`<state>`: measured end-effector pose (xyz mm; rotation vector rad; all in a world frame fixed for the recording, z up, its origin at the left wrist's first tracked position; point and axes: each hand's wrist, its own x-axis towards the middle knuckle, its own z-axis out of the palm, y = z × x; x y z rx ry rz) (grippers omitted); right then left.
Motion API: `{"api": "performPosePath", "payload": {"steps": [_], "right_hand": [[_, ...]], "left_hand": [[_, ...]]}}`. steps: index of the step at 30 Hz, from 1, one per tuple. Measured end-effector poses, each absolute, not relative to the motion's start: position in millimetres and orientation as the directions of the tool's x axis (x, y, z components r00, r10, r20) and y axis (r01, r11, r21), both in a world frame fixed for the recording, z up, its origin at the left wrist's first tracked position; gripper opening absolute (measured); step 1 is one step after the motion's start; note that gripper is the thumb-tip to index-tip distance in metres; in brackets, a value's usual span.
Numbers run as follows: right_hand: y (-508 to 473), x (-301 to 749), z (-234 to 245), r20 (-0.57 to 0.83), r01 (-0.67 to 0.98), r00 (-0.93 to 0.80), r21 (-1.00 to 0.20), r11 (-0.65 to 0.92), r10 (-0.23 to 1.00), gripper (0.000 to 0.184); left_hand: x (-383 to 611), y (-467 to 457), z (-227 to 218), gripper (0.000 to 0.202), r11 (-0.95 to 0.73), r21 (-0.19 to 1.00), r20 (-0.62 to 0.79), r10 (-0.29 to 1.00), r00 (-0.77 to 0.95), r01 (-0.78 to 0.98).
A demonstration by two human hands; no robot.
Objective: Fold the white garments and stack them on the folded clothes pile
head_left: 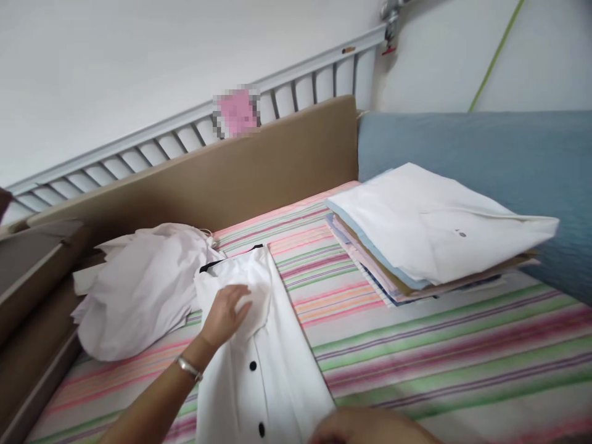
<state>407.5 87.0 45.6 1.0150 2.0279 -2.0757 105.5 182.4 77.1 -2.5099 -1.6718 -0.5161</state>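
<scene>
A long white garment [287, 351] with large black buttons and a black band at its far end lies on the striped bed cover, running toward me. My left hand [229, 311], with a silver bracelet at the wrist, rests over its upper part. The fingers are bent a little and apart, with nothing visibly gripped. At the bottom edge, my right hand [365, 427] is beside the garment's near right side. Its fingers are cut off by the frame, so what it does with the cloth is hidden.
To the right is a stack of folded clothes [444, 228], white on top. A crumpled white cloth heap [143, 290] lies left. A brown board [287, 160] and radiator [171, 148] stand behind, with a blue padded panel [472, 142] at right and brown box-like furniture [37, 290] at left.
</scene>
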Motion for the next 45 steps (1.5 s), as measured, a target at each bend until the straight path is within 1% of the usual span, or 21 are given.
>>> {"api": "performPosePath", "payload": {"steps": [2,4,5,7,9,11,13,18,20,22,24,25,27,28,29,31,33,35,37,41,45], "right_hand": [[88.5,405.1,48.1,-0.486,0.455,-0.787,-0.873,-0.174,0.38,0.027],[90.8,402.1,48.8,-0.477,0.383,-0.809,-0.871,-0.308,0.342,0.034],[92.0,400.2,48.7,-0.462,0.327,-0.822,-0.862,-0.387,0.334,0.037],[94.7,395.7,47.5,-0.414,0.185,-0.823,-0.843,-0.505,0.39,0.041],[97.6,391.1,45.6,-0.376,0.04,-0.778,-0.829,-0.557,0.503,0.045],[100.6,387.5,43.4,-0.352,-0.072,-0.711,-0.824,-0.562,0.608,0.049],[103.2,385.0,41.5,-0.33,-0.138,-0.663,-0.828,-0.543,0.672,0.049],[109.8,379.6,39.1,-0.339,-0.158,-0.603,-0.836,-0.525,0.722,0.048],[113.2,377.3,37.0,-0.347,-0.159,-0.566,-0.844,-0.512,0.748,0.047],[116.9,376.9,33.3,-0.348,-0.149,-0.472,-0.874,-0.463,0.81,0.047],[121.8,378.9,29.4,-0.297,-0.113,-0.311,-0.932,-0.346,0.903,0.045],[125.3,380.3,28.2,-0.241,-0.078,-0.223,-0.961,-0.264,0.945,0.044],[136.1,381.2,28.3,-0.089,0.032,-0.083,-0.996,-0.086,0.993,0.039],[144.2,379.4,29.8,-0.003,0.1,-0.05,-0.995,0.002,0.999,0.036],[154.3,375.3,32.1,0.083,0.172,-0.044,-0.981,0.089,0.996,0.035],[180.1,359.4,37.7,0.229,0.309,-0.105,-0.918,0.25,0.968,0.034],[210.8,334.8,42.6,0.316,0.422,-0.211,-0.824,0.378,0.925,0.037],[241.8,306.1,44.7,0.318,0.534,-0.3,-0.726,0.434,0.9,0.04],[268.5,278.4,43.2,0.28,0.638,-0.35,-0.627,0.447,0.894,0.043],[301.2,237.2,29.8,0.251,0.771,-0.379,-0.447,0.454,0.891,0.047],[311.7,217.9,6.4,0.206,0.839,-0.367,-0.348,0.418,0.907,0.051]], "left_hand": [[99.7,144.0,71.5,0.038,-0.473,0.069,0.251,0.861,0.443,0.879],[100.0,120.7,64.6,0.05,-0.479,0.016,0.197,0.862,0.467,0.878],[101.7,115.2,61.3,0.051,-0.465,-0.007,0.184,0.87,0.458,0.886],[106.5,114.2,56.8,0.046,-0.421,-0.036,0.186,0.888,0.42,0.906],[112.0,120.2,57.1,0.037,-0.38,-0.038,0.211,0.901,0.379,0.924],[117.8,126.3,62.7,0.031,-0.361,-0.034,0.239,0.903,0.358,0.932],[124.0,128.5,71.3,0.029,-0.369,-0.054,0.261,0.892,0.37,0.928],[138.1,121.7,81.9,0.031,-0.404,-0.17,0.27,0.858,0.437,0.899],[140.2,119.2,77.8,0.03,-0.384,-0.182,0.258,0.87,0.421,0.905],[139.7,117.6,70.9,0.029,-0.351,-0.159,0.246,0.891,0.382,0.923],[137.8,116.0,63.0,0.03,-0.324,-0.119,0.24,0.908,0.344,0.939],[136.9,114.9,59.0,0.03,-0.314,-0.097,0.241,0.913,0.328,0.945],[136.5,111.2,51.7,0.03,-0.294,-0.046,0.248,0.922,0.296,0.955],[137.2,108.6,48.6,0.03,-0.286,-0.015,0.251,0.927,0.28,0.958],[138.5,105.6,46.4,0.029,-0.278,0.02,0.255,0.93,0.264,0.96],[142.4,99.5,45.0,0.023,-0.267,0.097,0.269,0.935,0.233,0.959],[145.9,96.2,48.2,0.014,-0.255,0.168,0.292,0.935,0.199,0.952],[146.6,99.7,53.9,0.019,-0.248,0.22,0.32,0.932,0.17,0.943],[143.7,111.8,57.5,0.027,-0.245,0.243,0.36,0.921,0.147,0.939],[132.8,146.5,40.5,0.037,-0.217,0.18,0.408,0.904,0.128,0.959],[127.5,157.3,0.6,0.061,-0.048,0.151,0.366,0.931,-0.011,0.987]]}}
